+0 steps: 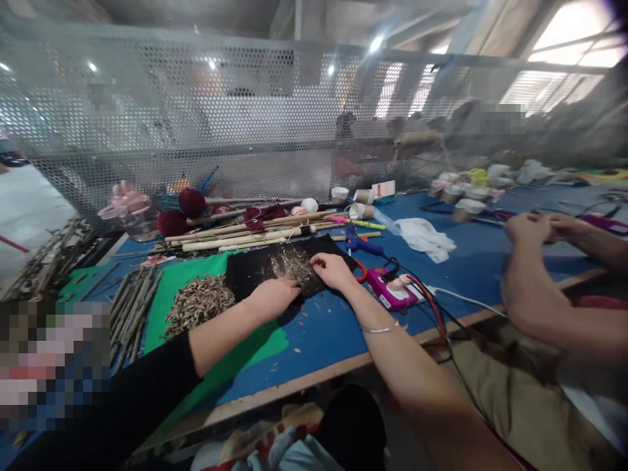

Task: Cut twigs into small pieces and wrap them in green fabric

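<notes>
A black cloth (245,267) lies on the blue table, with dry, light-brown plant scraps (290,263) scattered over its middle. My left hand (273,298) rests at the cloth's near edge, its fingers bent down together; what they hold, if anything, is hidden. Over the right part of the cloth is my right hand (333,269), thumb and fingers drawn together beside the scraps. Whatever sits in that pinch is too small to make out. A heap of short cut twig pieces (200,302) lies on a green sheet (255,350) left of the cloth.
Long sticks (245,239) and dark red yarn balls (191,203) lie behind the cloth. A blue glue gun (362,243), a magenta power strip (392,288) with cables and a white plastic bag (426,237) are to the right. A co-worker's hands (534,227) work farther right.
</notes>
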A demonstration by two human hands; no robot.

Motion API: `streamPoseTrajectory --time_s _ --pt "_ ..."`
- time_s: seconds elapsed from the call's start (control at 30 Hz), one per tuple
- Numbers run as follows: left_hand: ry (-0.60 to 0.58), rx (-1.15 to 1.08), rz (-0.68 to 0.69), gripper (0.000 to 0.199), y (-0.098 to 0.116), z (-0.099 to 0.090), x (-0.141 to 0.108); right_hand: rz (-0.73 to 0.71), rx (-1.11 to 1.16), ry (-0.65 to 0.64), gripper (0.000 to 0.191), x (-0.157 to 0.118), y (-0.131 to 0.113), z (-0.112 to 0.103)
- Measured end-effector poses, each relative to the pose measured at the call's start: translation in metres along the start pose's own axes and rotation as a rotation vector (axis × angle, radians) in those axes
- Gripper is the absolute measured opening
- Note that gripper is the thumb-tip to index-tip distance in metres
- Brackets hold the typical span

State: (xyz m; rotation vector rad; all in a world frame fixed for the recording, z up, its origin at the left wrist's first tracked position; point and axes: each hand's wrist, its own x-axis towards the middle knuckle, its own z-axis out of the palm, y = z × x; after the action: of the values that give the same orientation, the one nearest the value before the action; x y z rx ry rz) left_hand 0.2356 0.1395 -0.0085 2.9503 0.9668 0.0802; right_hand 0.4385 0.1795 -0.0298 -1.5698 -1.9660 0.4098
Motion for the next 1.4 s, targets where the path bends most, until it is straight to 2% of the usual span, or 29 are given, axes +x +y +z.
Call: streamPoseTrajectory --time_s 0.1,0.2,0.27,0.33,0.53,0.73,0.93,1.17,1.4 --pt "0.059 -0.050 -0.077 0.031 -0.002 -0.004 -0.009 -0.003 0.008 -0.016 0.020 0.001 0.001 0.001" --pt "0.114 -0.106 -0.272 0.040 0.000 -0.005 -0.007 -0.005 0.009 -0.020 0.020 0.001 0.000 0.001" --pt "0.111 -0.141 -0.351 0.045 0.003 -0.004 -0.002 -0.014 0.006 -0.014 0.021 0.001 -0.001 0.000" --pt "0.088 -0.154 -0.358 0.044 0.004 -0.001 0.003 -0.027 0.004 -0.007 0.021 0.000 -0.002 0.000" --pt "0.036 -0.186 -0.330 0.021 0.004 0.004 0.006 -0.049 0.017 -0.018 0.019 0.000 -0.002 0.000" --pt "0.099 -0.185 -0.399 0.030 0.012 0.002 0.006 -0.050 0.038 -0.022 0.018 -0.001 -0.004 -0.001" --pt "0.050 -0.139 -0.435 0.023 0.022 0.003 0.011 -0.051 0.041 -0.013 0.017 -0.001 -0.001 0.002" --pt "0.021 -0.105 -0.523 0.027 0.020 0.003 0.006 -0.040 0.045 -0.016 0.019 -0.001 -0.002 0.002" --pt "0.034 -0.114 -0.458 0.022 0.025 0.000 0.008 -0.048 0.031 0.000 0.018 -0.002 -0.001 0.002"
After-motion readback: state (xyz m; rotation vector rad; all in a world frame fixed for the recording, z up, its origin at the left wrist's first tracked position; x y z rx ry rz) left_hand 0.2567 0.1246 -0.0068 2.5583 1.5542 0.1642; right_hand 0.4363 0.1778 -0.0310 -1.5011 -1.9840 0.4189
